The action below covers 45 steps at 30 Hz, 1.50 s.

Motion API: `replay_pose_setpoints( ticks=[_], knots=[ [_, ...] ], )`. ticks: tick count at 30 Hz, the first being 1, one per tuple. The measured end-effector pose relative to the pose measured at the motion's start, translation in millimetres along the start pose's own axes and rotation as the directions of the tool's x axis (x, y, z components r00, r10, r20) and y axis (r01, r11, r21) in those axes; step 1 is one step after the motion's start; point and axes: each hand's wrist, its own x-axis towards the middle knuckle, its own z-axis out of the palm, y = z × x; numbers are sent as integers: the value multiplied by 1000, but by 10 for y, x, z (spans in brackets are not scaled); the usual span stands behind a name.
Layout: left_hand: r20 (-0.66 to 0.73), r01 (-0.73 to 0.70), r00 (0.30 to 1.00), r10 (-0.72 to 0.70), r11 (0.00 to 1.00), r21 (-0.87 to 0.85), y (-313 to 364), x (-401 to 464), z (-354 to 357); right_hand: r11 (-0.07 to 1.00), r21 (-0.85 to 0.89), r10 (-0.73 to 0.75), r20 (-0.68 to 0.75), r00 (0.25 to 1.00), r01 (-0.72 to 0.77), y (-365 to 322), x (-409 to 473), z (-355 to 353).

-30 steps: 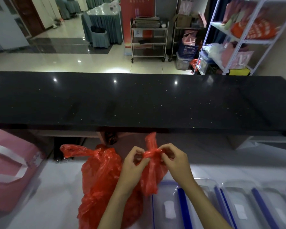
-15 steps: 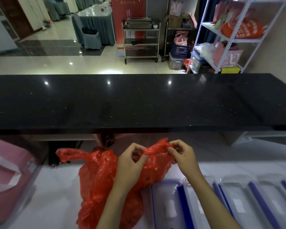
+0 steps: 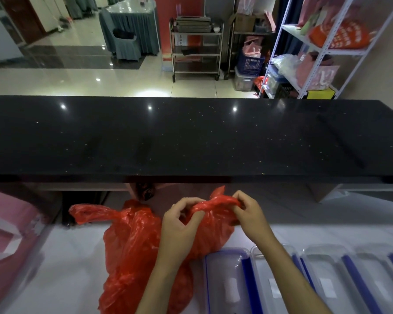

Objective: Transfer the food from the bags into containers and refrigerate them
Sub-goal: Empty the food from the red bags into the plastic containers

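Our left hand [image 3: 179,225] and right hand [image 3: 250,214] still pinch the red bag [image 3: 134,245]'s knot, now pulled wider and flatter than before.

both forearms reach forward, left hand [image 3: 179,225] and right hand [image 3: 251,215] close together, fingers curled, pinching.

- Two bare hands: left hand [image 3: 179,225], right hand [image 3: 251,217].
- Two crinkled red plastic bags: larger one [image 3: 132,252], smaller one [image 3: 211,230].
- Four clear plastic containers with blue clips: [image 3: 227,284], [image 3: 273,288], [image 3: 325,279], [image 3: 377,277].
- One pink paper bag [image 3: 7,241] with a white handle.
- One black speckled stone countertop [image 3: 191,137].
- One steel trolley [image 3: 196,46].
- One white metal shelving rack [image 3: 327,46].
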Motion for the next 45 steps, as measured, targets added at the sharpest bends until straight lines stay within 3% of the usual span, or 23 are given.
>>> replay_pose_setpoints(
  ticks=[5, 7, 11, 14, 18, 21, 24, 26, 30, 32, 36, 40, 45],
  knots=[
    [-114, 193, 963, -243, 922, -334, 146, 43, -63, 975, 182, 145, -91, 985, -126, -4, 23, -95],
    [-126, 208, 959, -253, 934, -292, 180, 55, -102, 972, 214, 112, -73, 991, -94, -37, -13, -171],
    [-141, 171, 970, -198, 968, -182, 153, 56, -119, 971, 237, 18, 92, 996, -40, -120, -51, -271],
    [-141, 154, 976, -169, 982, -108, 164, 26, -125, 974, 212, 79, -9, 997, -75, -205, -34, -245],
    [-171, 192, 961, -215, 971, -142, 200, -42, -182, 923, 370, 190, -209, 959, -103, -275, -44, -264],
    [-109, 252, 962, -251, 968, -7, 171, -52, -201, 948, 316, 116, -228, 967, -39, -267, -66, -302],
    [-89, 200, 979, -184, 954, 225, 143, -83, -179, 959, 282, 22, -172, 985, 28, -246, -136, -261],
    [-125, 169, 983, -138, 942, 290, 107, -126, -177, 970, 224, -57, -151, 987, 91, -218, -203, -239],
    [-172, 24, 985, 9, 982, 188, 46, -267, -279, 986, 127, -83, -189, 978, 109, -154, -381, -291],
    [-132, -67, 987, 87, 986, 154, 35, -380, -325, 990, 108, -60, -223, 973, 85, -93, -491, -335],
    [-176, -101, 980, 97, 995, -13, 7, -574, -333, 964, 263, 54, -284, 957, 24, 0, -702, -342],
    [-203, -92, 977, 66, 988, -120, -9, -748, -298, 923, 386, 126, -310, 942, 3, 58, -877, -346],
    [-68, 88, 991, -112, 953, -289, -103, -847, -412, 897, 441, 126, -316, 940, 29, 21, -943, -385]
  ],
)
